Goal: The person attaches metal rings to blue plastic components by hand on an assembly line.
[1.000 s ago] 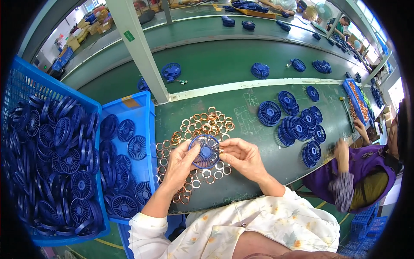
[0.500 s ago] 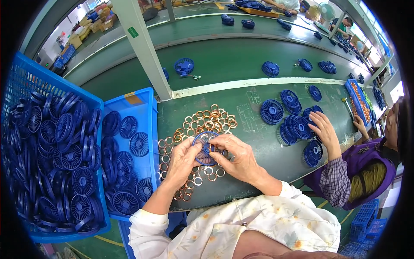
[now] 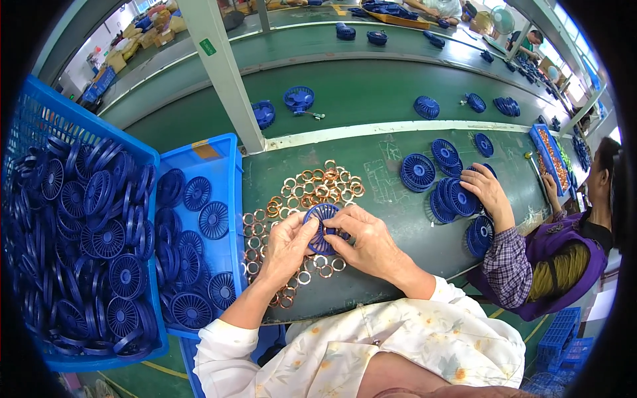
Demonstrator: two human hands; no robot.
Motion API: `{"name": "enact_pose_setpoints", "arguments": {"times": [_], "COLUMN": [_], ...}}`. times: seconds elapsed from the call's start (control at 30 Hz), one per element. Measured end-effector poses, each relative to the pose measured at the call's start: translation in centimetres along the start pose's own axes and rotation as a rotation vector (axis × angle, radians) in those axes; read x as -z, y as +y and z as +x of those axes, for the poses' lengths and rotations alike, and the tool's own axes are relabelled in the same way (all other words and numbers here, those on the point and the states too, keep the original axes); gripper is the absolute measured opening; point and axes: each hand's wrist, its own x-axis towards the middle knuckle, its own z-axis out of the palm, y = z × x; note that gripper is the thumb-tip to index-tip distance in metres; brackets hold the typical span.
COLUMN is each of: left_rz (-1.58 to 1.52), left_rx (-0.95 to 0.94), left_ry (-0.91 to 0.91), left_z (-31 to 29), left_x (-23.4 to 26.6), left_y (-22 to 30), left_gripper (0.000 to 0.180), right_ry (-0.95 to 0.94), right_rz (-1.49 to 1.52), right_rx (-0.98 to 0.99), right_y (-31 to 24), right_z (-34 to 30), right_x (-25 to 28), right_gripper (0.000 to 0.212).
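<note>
In front of me, over the table, my left hand [image 3: 289,247] is closed on the rim of a round blue fan grille [image 3: 321,213], thumb on its spokes. My right hand [image 3: 366,240] has its thumb and fingertips pressed together at the grille's middle. What they pinch there, if anything, is hidden by the fingers. Beneath and beyond the hands lies a spread of copper-coloured and silvery metal rings [image 3: 318,188] on the green table top [image 3: 378,278].
A blue crate [image 3: 66,106] heaped with grilles and a shallower blue bin [image 3: 232,166] stand at left. Stacked grilles [image 3: 418,172] lie at right, under a co-worker's hand [image 3: 488,192]. A post [image 3: 222,73] rises before the conveyor [image 3: 358,93], which carries blue fan parts [image 3: 298,99].
The grille in my hands has shifted slightly right and tilted. Fan parts on the near conveyor have moved right, one emerging from behind the post. The co-worker's hand has moved left onto the stacked grilles.
</note>
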Motion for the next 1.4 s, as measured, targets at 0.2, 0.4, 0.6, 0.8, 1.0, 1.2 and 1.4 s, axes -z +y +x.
{"name": "enact_pose_setpoints", "arguments": {"times": [0.2,0.4,0.6,0.8,1.0,1.2,1.4], "left_rz": [-0.107,-0.103,0.041,0.007,-0.088,-0.067,0.142], "left_rx": [0.024,0.067,-0.072,-0.089,-0.217,-0.371,-0.453], "left_ry": [-0.014,-0.051,-0.054,-0.132,-0.290,-0.314,-0.183], "left_z": [0.7,0.6,-0.2,-0.2,0.6,-0.9,-0.1], "left_x": [0.3,0.6,0.9,0.7,-0.4,-1.1,-1.1], "left_y": [0.2,-0.5,-0.1,0.2,0.3,1.4,-0.3], "left_gripper": [0.028,0.035,0.038,0.031,0.027,0.022,0.021], "right_ry": [0.074,0.050,-0.087,-0.153,-0.203,-0.188,-0.183], "right_rz": [-0.007,-0.095,-0.006,0.098,0.488,1.038,1.060], "right_rx": [0.079,0.128,0.178,0.095,-0.027,-0.614,-0.670], "right_y": [1.4,0.6,-0.2,1.7,2.9,4.7,2.8], "right_z": [0.4,-0.1,-0.8,-0.5,0.5,-2.7,-2.4], "right_x": [-0.9,-1.4,-0.6,0.3,1.2,1.5,0.8], "right_gripper": [0.027,0.022,0.022,0.021,0.055,0.044,0.040]}}
